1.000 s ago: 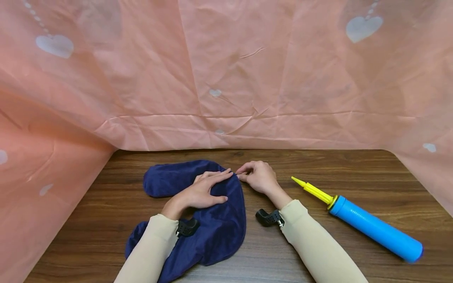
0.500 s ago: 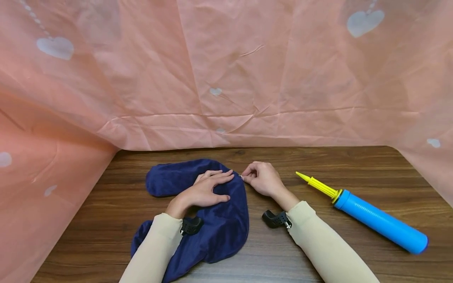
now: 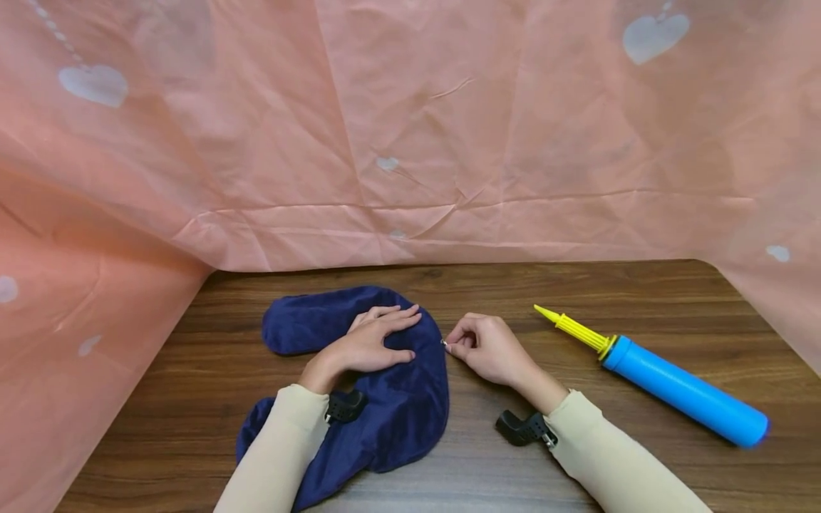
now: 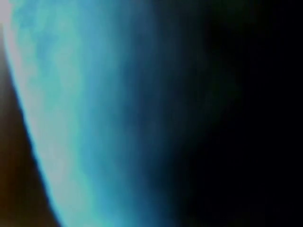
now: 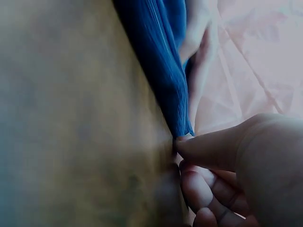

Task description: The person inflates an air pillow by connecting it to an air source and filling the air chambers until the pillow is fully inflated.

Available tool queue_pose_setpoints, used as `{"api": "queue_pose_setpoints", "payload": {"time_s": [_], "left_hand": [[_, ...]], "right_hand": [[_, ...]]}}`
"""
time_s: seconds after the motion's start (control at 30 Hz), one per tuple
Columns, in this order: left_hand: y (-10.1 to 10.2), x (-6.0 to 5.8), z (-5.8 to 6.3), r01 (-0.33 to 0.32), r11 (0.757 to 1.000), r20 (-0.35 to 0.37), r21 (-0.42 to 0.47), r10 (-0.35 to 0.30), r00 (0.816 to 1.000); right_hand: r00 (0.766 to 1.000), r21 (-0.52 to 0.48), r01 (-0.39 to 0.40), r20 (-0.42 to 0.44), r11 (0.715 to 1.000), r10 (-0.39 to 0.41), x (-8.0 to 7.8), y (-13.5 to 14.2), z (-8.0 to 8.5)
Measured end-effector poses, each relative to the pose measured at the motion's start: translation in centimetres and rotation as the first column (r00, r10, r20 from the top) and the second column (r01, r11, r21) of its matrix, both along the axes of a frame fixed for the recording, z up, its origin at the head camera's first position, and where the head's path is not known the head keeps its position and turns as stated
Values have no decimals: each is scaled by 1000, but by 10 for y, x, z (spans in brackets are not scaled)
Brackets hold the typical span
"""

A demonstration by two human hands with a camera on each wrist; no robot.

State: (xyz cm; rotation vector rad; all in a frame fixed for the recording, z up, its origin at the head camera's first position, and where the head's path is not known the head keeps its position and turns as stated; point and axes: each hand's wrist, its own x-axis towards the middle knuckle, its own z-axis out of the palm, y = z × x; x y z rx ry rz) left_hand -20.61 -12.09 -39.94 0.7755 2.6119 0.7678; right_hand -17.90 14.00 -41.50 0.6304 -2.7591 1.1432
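Pinching a silvery tab [image 3: 443, 343], right grip [image 3: 492, 350] beside navy cushion [image 3: 413, 406], left grip [image 3: 368, 344] spread across it, contents hidden.

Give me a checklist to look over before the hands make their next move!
1. Left hand resting on the navy neck pillow: ok.
2. Right hand pinching what looks like a zipper pull at the pillow's edge: ok.
3. Blue-and-yellow hand pump lying apart from both hands: ok.
4. Zipper fully open or shut: cannot tell; too small to see.
5. Left wrist view sharp: not ok; just a blur.
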Motion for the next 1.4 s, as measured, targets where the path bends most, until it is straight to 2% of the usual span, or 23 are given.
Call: {"api": "queue_pose_setpoints", "payload": {"time_s": [0.2,0.43,0.77,0.93,1.2,1.4], "left_hand": [[-2,0,1,24,1000,-14,5,-24,1000],[-4,-7,-9,23,1000,-15,13,-23,1000],[-2,-7,-1,22,1000,-14,-7,-22,1000],[-3,-6,0,18,1000,-2,-9,-18,1000],[-6,-7,-3,10,1000,-5,-11,-10,1000],[-10,-9,-6,5,1000,-12,-9,-5,1000]], "right_hand": [[1000,-3,-24,6,1000,24,19,1,-2],[998,-21,-65,16,998,66,39,4,0],[988,-73,-141,53,987,145,73,7,-2],[975,-98,-199,77,975,207,89,4,-1],[954,-122,-286,59,950,294,110,-13,-2],[938,-133,-344,1,930,347,119,-27,-4]]}}
